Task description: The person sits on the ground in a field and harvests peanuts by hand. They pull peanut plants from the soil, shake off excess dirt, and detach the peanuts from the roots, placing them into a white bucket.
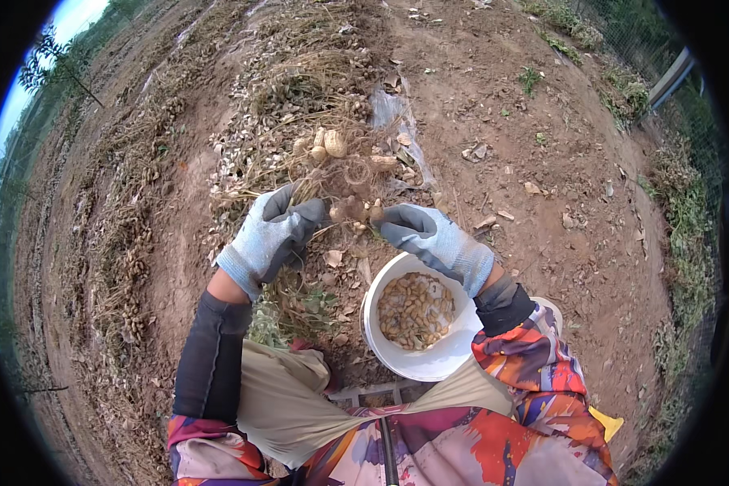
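My left hand [279,234], in a grey-coated work glove, grips the dry stems of an uprooted peanut plant [349,176]. Its tangled roots hang between my two hands, with pale peanut pods [334,144] on the far side. My right hand [437,240], gloved the same way, has its thumb and fingers closed at a small peanut pod [376,211] on the near side of the roots. Below that hand stands a white plastic bucket [452,359], with loose peanuts [414,311] covering much of its bottom. The right forearm hides part of the bucket's rim.
A row of dried peanut plants [297,79] runs ahead, with torn plastic film [395,109] along it. Another row [133,273] lies to the left. A wire fence with a post [671,79] borders the right side. Between my legs shows a slatted crate-like seat [373,395].
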Action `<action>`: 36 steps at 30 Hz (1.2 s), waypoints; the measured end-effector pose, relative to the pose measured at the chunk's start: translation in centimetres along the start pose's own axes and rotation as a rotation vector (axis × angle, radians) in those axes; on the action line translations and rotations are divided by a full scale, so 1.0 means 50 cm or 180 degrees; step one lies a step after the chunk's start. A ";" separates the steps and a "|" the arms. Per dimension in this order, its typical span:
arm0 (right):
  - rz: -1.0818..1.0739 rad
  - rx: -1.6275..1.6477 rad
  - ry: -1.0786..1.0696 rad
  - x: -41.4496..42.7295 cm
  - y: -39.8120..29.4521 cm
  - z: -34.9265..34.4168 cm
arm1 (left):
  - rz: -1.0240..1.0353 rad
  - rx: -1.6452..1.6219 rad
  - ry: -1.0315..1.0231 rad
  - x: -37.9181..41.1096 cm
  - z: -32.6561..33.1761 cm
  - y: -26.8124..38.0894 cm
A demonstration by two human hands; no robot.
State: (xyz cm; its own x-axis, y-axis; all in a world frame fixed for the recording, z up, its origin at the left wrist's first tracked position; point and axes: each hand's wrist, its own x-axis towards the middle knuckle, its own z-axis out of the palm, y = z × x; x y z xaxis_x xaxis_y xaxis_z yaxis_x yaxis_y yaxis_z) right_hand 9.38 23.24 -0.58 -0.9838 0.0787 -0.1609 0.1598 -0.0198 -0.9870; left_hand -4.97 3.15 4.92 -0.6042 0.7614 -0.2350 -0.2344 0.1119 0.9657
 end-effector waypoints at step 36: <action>-0.0307 0.3754 -0.0543 0.018 0.081 0.052 | 0.0956 0.3896 -0.0274 -0.010 0.066 -0.010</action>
State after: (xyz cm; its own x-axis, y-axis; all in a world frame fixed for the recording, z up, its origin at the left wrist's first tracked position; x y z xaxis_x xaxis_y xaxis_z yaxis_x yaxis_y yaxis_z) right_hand 8.93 20.64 -4.72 -1.0000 -0.0016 0.0046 -0.0002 -0.9307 -0.3659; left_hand -2.01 4.82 4.94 -0.4488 0.8932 -0.0256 0.7877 0.4090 0.4607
